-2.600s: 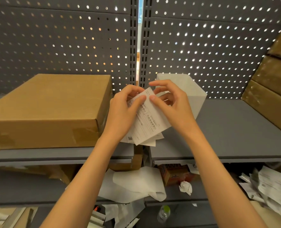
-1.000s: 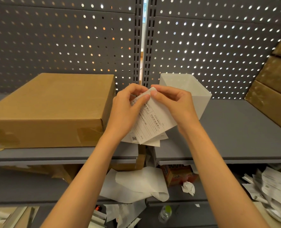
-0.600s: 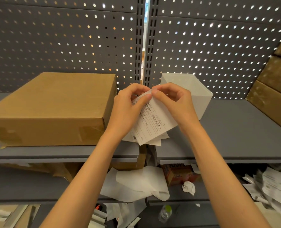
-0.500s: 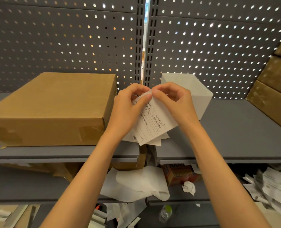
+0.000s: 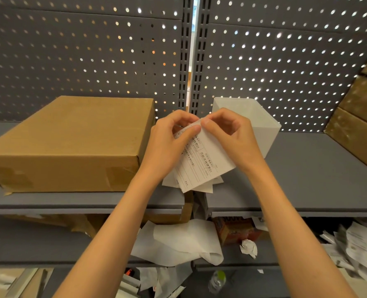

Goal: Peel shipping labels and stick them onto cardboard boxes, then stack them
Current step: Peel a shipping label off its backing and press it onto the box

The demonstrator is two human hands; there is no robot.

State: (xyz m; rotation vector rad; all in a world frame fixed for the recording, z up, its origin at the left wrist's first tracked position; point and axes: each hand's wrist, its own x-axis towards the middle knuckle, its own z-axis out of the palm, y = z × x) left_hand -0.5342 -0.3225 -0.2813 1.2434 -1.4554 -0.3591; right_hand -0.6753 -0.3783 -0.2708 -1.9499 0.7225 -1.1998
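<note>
Peeling step, label not yet free. Both hands work the upper corner of a small stack of shipping labels (image 5: 201,162), held in the air just in front of the shelf (image 5: 307,168) and between the cardboard box (image 5: 70,143) on the left and a white bin (image 5: 262,121) on the right. The left hand (image 5: 167,147) grips the stack from the left side, thumb laid across the printed face, fingers curled behind the sheets. The right hand (image 5: 232,136) pinches the top corner between thumb and forefinger — its other fingers are curled in towards the palm. The two thumbs nearly meet at the corner, where a thin edge appears to be lifting; whether label has parted from backing there cannot be told.

Judged from this, the next move calls for a firm pinch on the lifted layer alone and a steady pull away from the left hand, which must keep the remaining sheets from following. The freed label then goes onto the box top, which lies flat, bare and within easy reach.

Both forearms rise from the lower frame and converge at the stack, wrists slightly bent inward. Loose backing paper (image 5: 178,241) lies on the lower shelf — likely discarded liners.
</note>
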